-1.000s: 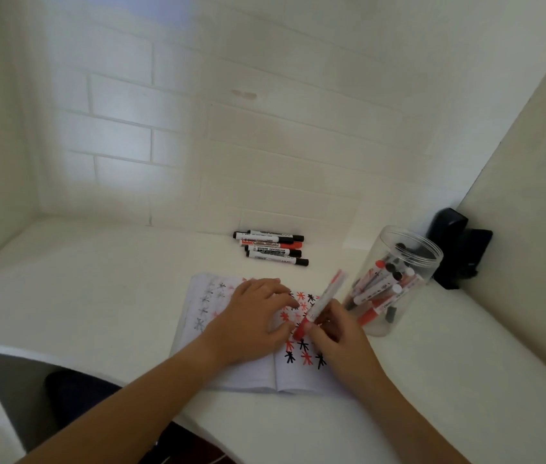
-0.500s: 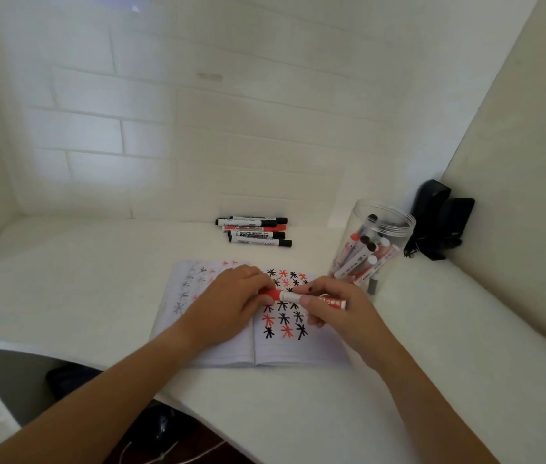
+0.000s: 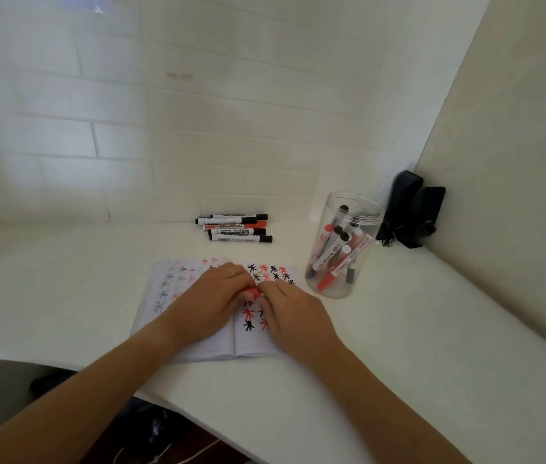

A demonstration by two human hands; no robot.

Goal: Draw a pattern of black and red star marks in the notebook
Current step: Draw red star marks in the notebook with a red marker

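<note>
An open notebook (image 3: 164, 296) lies flat on the white desk, with black and red star marks on its right page and fainter ones on the left. Both hands meet over the spine. My left hand (image 3: 208, 306) rests on the left page, its fingertips closed on the red end of a red marker (image 3: 253, 292). My right hand (image 3: 293, 313) covers the rest of the marker and grips it. Only the marker's red end shows between the two hands.
Several black and red markers (image 3: 236, 227) lie in a row by the back wall. A clear plastic jar (image 3: 343, 244) holding more markers stands right of the notebook. A black device (image 3: 410, 209) sits in the corner. The desk's curved front edge (image 3: 64, 363) runs at the lower left.
The red marker went from upright in my right hand to lying level across the page. My hands have closed together over it, so most of it is now hidden.
</note>
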